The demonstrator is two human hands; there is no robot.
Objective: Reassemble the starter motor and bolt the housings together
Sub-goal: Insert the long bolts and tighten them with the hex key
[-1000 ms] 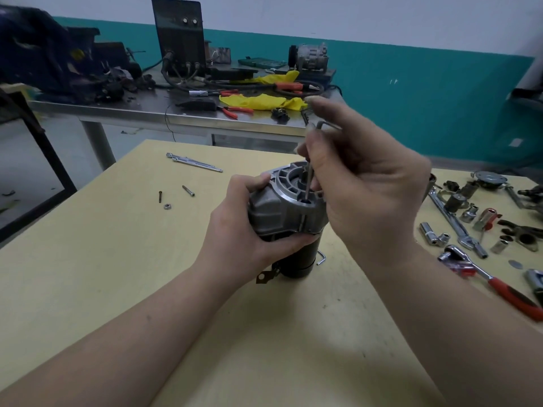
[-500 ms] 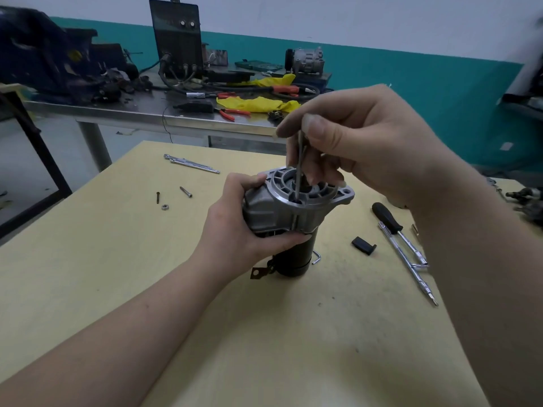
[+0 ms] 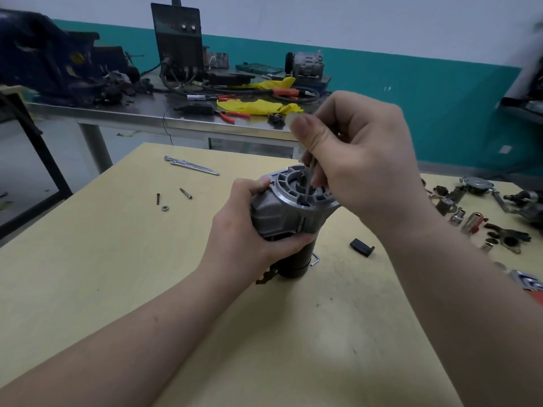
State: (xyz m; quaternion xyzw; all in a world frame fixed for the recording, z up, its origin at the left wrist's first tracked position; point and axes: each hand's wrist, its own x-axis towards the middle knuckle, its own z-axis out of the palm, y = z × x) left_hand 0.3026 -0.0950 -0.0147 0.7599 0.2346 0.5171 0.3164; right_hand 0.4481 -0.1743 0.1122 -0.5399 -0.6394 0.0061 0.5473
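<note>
The starter motor (image 3: 282, 214) stands upright on the yellow table (image 3: 88, 274), its grey aluminium housing on top of the black cylindrical body. My left hand (image 3: 249, 230) grips the housing from the left side. My right hand (image 3: 358, 160) is above the housing and pinches a thin hex key (image 3: 309, 183) between thumb and fingers. The key's shaft points straight down into a hole in the housing's top face. Its upper end is hidden under my thumb.
Two loose bolts (image 3: 185, 193) and a nut (image 3: 164, 208) lie left of the motor, with a chrome tool (image 3: 191, 165) farther back. A small black part (image 3: 361, 246) lies to the right. Sockets and metal parts (image 3: 470, 218) crowd the right edge. A steel bench (image 3: 176, 118) stands behind.
My right hand has turned the hex key round over the housing, then swung back, uncovering the parts at the right edge again. The left hand keeps its grip on the motor.
</note>
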